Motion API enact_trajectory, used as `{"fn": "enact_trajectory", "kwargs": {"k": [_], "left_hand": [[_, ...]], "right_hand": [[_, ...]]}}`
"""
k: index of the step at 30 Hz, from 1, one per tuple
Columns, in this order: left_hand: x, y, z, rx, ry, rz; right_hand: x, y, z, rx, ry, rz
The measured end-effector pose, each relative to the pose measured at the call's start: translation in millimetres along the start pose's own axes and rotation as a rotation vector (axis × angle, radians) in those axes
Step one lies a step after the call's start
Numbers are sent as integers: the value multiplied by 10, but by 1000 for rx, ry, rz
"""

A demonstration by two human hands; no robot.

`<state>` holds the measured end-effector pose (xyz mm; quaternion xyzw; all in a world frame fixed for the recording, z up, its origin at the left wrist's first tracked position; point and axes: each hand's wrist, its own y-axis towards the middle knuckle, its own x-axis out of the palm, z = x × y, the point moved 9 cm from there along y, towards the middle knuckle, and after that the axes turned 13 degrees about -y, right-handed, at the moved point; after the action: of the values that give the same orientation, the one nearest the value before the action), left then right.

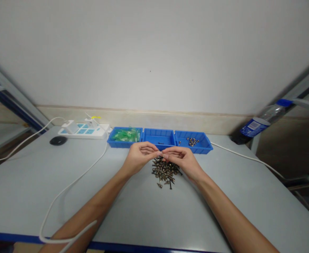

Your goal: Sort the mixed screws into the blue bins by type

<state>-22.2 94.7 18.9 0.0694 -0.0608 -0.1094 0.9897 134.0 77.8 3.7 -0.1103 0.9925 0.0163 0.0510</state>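
Observation:
A heap of mixed screws (165,172), some brass-coloured and some dark, lies on the grey table. Above its far edge my left hand (141,156) and my right hand (182,158) meet at the fingertips. Both are closed in a pinch; whatever they hold between them is too small to make out. Just beyond stand three blue bins in a row. The left bin (112,143) contains green plastic pieces (126,135). In the middle bin (158,135) lies a small dark screw (161,143). Several small brass-coloured pieces (193,141) rest in the right bin (206,144).
A white power strip (99,131) with plugs and a black mouse-like object (58,141) are at the back left. One white cable (72,186) crosses the left side and passes over my left forearm. A bottle (254,127) leans at the back right, beside another cable (239,154).

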Motion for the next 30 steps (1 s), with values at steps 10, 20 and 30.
{"fn": "enact_trajectory", "kwargs": {"k": [10, 20, 30], "left_hand": [[40, -22, -24, -33, -11, -22], [55, -2, 56, 88, 200, -106], [187, -107, -117, 364, 793, -461]], "right_hand": [[6, 18, 98, 90, 172, 7], [-13, 10, 77, 118, 241, 28], [-509, -14, 115, 66, 321, 464]]}}
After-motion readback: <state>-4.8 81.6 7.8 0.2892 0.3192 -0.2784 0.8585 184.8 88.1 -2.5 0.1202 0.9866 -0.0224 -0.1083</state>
